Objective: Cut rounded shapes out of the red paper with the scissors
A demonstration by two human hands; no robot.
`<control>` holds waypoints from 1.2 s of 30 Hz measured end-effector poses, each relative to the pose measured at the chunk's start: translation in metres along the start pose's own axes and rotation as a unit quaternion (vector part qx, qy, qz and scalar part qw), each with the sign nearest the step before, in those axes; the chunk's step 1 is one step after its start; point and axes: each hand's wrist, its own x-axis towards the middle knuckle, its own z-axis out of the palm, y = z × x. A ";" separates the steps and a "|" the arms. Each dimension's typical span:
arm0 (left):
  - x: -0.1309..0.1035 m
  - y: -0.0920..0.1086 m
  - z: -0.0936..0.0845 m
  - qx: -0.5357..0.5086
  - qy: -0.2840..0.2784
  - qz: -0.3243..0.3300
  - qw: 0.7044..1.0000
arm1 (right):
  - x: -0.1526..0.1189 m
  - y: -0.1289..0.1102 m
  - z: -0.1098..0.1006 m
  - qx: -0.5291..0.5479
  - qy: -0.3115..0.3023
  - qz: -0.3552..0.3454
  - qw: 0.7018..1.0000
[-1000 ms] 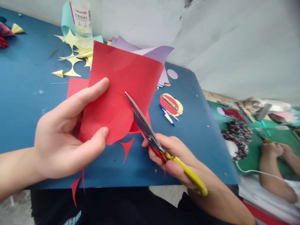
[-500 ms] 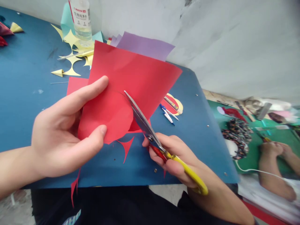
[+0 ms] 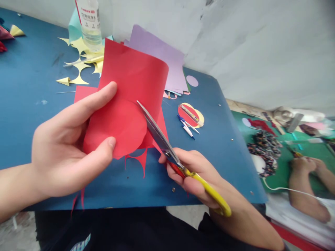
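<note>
My left hand [image 3: 70, 139] grips a sheet of red paper [image 3: 133, 73] by its left side, thumb and a finger lying on its face. A rounded part is cut along its lower right edge, and the paper's upper right side curls back. In my right hand [image 3: 193, 174] are scissors [image 3: 170, 153] with yellow and red handles. Their blades look nearly closed and lie at the cut, tips against the red paper. Below the sheet hangs a thin curved red scrap [image 3: 141, 161]. More red paper [image 3: 83, 91] lies beneath on the blue table [image 3: 222, 167].
A water bottle [image 3: 90, 26] stands at the back among yellow paper offcuts [image 3: 81, 71]. Purple sheets [image 3: 157, 52] lie behind the red paper. Pens [image 3: 187, 129] and paper circles [image 3: 200, 116] lie to the right. At a green table, another person's hands [image 3: 306, 165] are visible.
The red sheet's right side has curled inward and leftward, uncovering more purple paper and a purple circle. My left hand has shifted slightly left; the scissors have barely moved.
</note>
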 end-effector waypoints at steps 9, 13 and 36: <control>-0.001 0.000 -0.001 0.008 0.001 -0.022 1.000 | 0.001 -0.001 0.001 -0.016 0.011 -0.009 1.000; -0.002 0.002 -0.001 0.009 0.004 -0.024 1.000 | 0.001 -0.002 0.000 -0.019 0.011 -0.011 1.000; -0.005 -0.009 0.002 0.076 -0.011 0.021 0.997 | 0.000 -0.002 0.000 -0.019 -0.026 -0.023 0.999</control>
